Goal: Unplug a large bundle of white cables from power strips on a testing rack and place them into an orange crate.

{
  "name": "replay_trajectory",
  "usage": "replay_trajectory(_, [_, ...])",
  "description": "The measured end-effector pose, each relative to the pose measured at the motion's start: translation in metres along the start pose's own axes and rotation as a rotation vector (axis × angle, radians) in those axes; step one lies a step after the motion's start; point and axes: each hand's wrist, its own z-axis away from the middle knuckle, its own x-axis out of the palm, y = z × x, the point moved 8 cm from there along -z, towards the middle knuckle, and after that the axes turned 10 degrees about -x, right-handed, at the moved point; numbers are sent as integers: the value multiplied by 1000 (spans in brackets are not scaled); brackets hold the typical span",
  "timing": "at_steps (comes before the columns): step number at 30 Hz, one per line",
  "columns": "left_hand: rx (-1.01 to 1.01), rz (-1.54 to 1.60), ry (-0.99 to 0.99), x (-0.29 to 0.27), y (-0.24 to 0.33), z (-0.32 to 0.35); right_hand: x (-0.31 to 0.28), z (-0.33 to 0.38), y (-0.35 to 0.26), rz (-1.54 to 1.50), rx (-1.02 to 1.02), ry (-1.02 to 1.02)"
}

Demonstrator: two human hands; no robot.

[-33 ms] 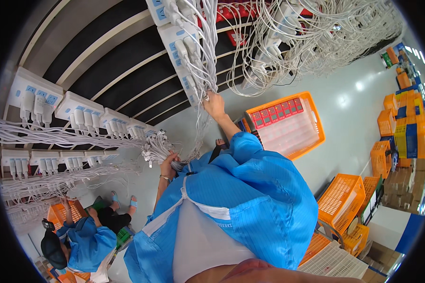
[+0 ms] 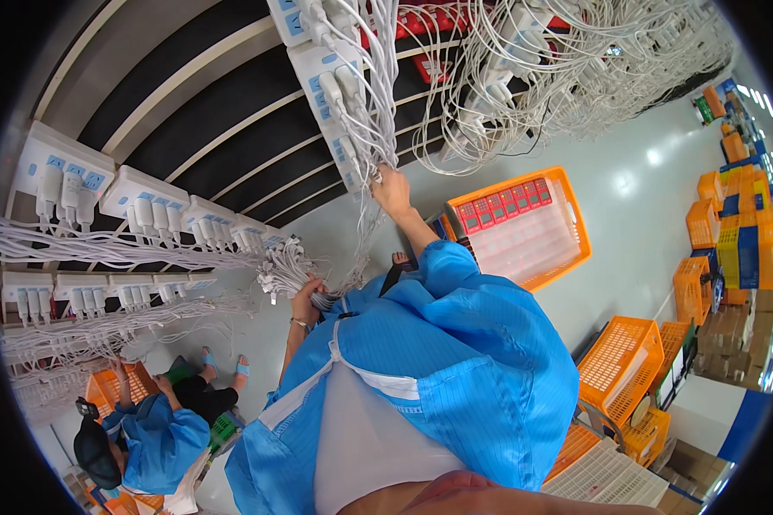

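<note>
- White cables (image 2: 382,112) are hanging beside the power strip (image 2: 320,81), running down into the right hand (image 2: 392,190).
- That hand's fingers are gripping them, folded inward.
- The left hand (image 2: 306,302), lower down, is clasping 1 bundle (image 2: 282,269), fingers curling round it, ends fanning out.
- An orange crate (image 2: 581,230) is holding red devices (image 2: 502,207).

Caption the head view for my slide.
Left hand clutches a white cable bundle; right hand grips white cables beside a power strip.

cable bundle (image 2: 285,271) left of crate (image 2: 581,215), devices (image 2: 503,207) in crate, co-worker (image 2: 159,438) at lower left
</note>
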Motion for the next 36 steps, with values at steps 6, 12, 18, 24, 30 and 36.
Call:
replay_trajectory(6, [-22, 33, 5, 7, 3, 0, 4, 2, 10, -144, -39, 7])
replay_trajectory(12, [-13, 39, -2, 9, 3, -2, 2, 0, 5, -264, 27, -38])
replay_trajectory(18, [-37, 25, -4, 14, 6, -5, 17, -7, 23, -247, -80, 106])
replay_trajectory(24, [-16, 2, 5, 13, 5, -4, 44, 12, 21, -1070, 419, -85])
replay_trajectory(30, [-21, 13, -28, 18, 6, -4, 43, 14, 18, -1277, 500, -151])
replay_trajectory(36, [-42, 30, 6, 7, 3, -8, 35, 12, 6, -1247, 489, -264])
